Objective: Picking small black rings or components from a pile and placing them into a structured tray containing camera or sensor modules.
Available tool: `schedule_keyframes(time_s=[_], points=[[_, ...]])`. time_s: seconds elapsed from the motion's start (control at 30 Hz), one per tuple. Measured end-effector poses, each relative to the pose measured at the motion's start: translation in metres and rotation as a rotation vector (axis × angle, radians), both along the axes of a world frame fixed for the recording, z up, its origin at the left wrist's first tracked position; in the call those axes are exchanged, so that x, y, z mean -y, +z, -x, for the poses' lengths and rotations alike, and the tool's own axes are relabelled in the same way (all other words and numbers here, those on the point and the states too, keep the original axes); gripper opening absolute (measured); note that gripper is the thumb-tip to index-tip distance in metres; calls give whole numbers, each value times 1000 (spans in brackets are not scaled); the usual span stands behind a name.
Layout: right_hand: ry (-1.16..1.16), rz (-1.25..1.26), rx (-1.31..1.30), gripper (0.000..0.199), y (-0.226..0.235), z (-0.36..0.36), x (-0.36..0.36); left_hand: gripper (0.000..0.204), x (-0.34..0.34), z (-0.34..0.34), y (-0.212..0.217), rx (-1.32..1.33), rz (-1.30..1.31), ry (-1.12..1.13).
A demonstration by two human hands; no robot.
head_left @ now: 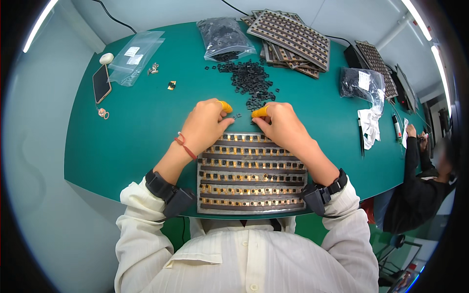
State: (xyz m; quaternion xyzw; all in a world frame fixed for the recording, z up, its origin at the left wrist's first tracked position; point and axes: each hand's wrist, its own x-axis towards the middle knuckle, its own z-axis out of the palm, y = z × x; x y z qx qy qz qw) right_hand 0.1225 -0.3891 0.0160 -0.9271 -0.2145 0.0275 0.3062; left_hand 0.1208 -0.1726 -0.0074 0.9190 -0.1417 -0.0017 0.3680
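Observation:
My left hand (207, 124) is at the far left corner of a flat tray (251, 212). Its thumb and fingers are curled together, with a yellow finger cot on one finger; whatever they hold is hidden. Beside its fingertips lie a few loose small black square parts (239, 115). Opposite it, my right hand (282, 125) pinches at the tray's far edge, also wearing a yellow finger cot. A dark bit shows at its fingertips, seemingly one of the small black parts. Rows of gold-coloured pieces with black squares fill the tray, which lies at the table's near edge.
Beyond my hands spreads a pile of black parts (249, 78), spilling from a clear bag (224, 38). Stacked trays (293, 39) stand behind. A phone (101, 84) and plastic bag (137, 56) lie left; another bag (361, 85) and tweezers (361, 136) lie right, near a seated person (415, 190).

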Motion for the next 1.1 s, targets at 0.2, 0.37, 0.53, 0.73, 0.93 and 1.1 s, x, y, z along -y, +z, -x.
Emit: schedule_keyframes(time_s=[0.2,0.37,0.53,0.73,0.93,1.1], points=[[-70,-45,-37,18,4,-2,10,21,5,-3,2,111,-112,-76],[-64,-112,-140,19,-3,0,8,17,12,0,4,190,-180,-89],[-72,-53,-73,20,-9,2,-6,18,6,2,4,238,-163,-83],[6,-31,83,20,-7,3,-6,15,2,54,24,98,-63,-208],[57,-32,63,14,-5,16,-2,13,8,98,19,103,-105,-349],[108,-70,-27,15,18,66,19,13,10,106,13,176,-160,-369]])
